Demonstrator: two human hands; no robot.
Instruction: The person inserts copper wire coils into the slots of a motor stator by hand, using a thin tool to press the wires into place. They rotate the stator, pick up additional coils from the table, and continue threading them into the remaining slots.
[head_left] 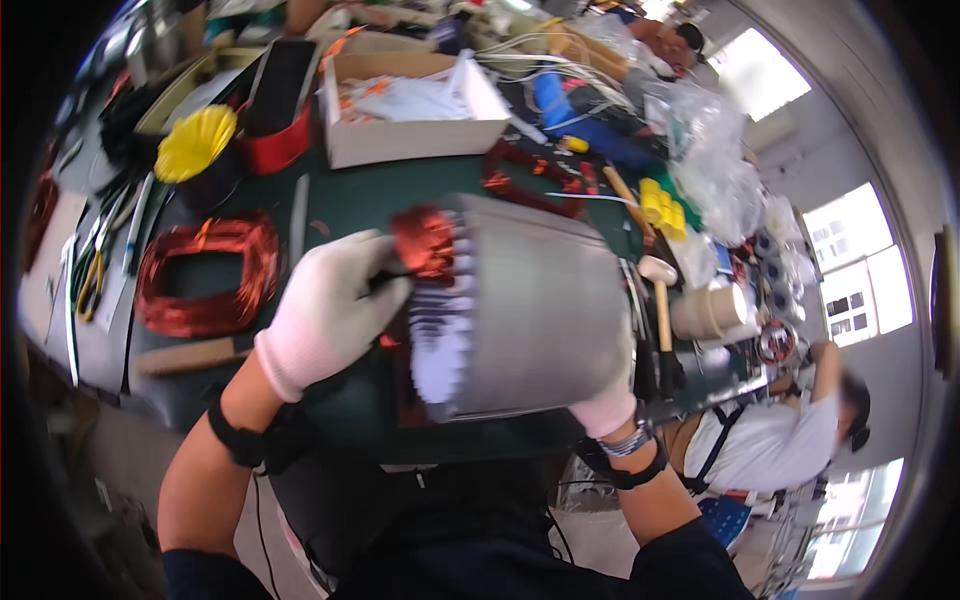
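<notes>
Left hand (335, 305) grips red wire (425, 243) at a grey cylinder's (545, 310) toothed white end; right hand (606, 402) clasps its side, above the table's (365, 195) near edge.

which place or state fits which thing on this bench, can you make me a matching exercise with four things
1. motor stator
2. tied red wire coil
3. pale-headed mallet
4. white open-topped box

A. farther right in the view than both hands
B. contains white and orange material
C. between the gloved left hand and the gloved right hand
D. left of the left hand

Right pairs: 1-C, 2-D, 3-A, 4-B.
</notes>
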